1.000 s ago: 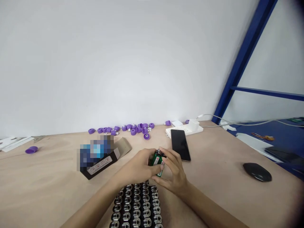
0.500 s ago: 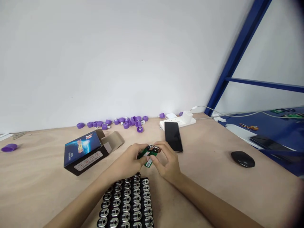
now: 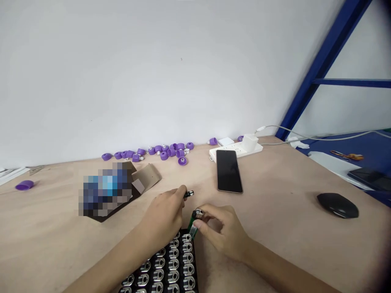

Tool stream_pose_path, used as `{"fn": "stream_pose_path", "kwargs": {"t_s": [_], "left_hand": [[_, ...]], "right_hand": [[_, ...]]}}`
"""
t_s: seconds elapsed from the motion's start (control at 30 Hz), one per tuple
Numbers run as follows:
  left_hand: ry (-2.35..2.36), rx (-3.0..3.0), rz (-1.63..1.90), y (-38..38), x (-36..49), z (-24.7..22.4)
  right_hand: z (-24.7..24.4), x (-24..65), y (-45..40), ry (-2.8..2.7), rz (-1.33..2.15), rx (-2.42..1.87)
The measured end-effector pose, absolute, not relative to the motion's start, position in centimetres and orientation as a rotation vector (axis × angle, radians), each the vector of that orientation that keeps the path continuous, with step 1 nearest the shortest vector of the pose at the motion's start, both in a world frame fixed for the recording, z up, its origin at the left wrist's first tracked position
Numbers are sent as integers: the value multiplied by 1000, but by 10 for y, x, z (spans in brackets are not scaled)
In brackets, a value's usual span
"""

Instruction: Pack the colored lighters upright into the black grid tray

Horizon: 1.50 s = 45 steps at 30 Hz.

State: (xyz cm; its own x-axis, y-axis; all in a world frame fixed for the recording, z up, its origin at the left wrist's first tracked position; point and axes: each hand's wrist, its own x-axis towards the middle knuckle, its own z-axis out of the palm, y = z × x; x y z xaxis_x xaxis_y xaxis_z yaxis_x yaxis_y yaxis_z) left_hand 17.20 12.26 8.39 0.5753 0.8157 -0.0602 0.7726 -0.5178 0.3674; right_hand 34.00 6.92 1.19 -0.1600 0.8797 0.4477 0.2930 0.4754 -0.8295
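My right hand [image 3: 224,232] pinches a green lighter [image 3: 193,224] by its metal top, between thumb and forefinger. The lighter tilts at the far right corner of a black tray [image 3: 197,270], its lower end at the tray's edge. In that tray stand rows of lighters [image 3: 173,264], metal tops up. My left hand [image 3: 165,211] is closed round another lighter [image 3: 189,194], of which only the black and metal top sticks out past the fingers. That hand hovers over the tray's far left part and hides some of it.
An opened cardboard box [image 3: 146,179] lies to the left. Several purple caps [image 3: 164,155] are scattered along the wall. A phone [image 3: 229,171] rests against a white power strip [image 3: 238,151]. On the right is a black computer mouse [image 3: 337,204], near a blue frame [image 3: 326,61].
My hands have moved apart and nearer to me. The lighters held together are now split, one in each hand. My right hand has brought its lighter down to the tray's corner.
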Motion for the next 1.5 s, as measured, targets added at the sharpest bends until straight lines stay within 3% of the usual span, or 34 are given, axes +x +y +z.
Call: {"fn": "stream_pose_path", "kwargs": {"t_s": [0.47,1.5], "left_hand": [[1414,2541,-181,123,175,90],[1413,2634,-159,121,175,94]], "right_hand": [[11,339,66,-2071,584,-841],[20,339,70,-2090,645,-769]]}}
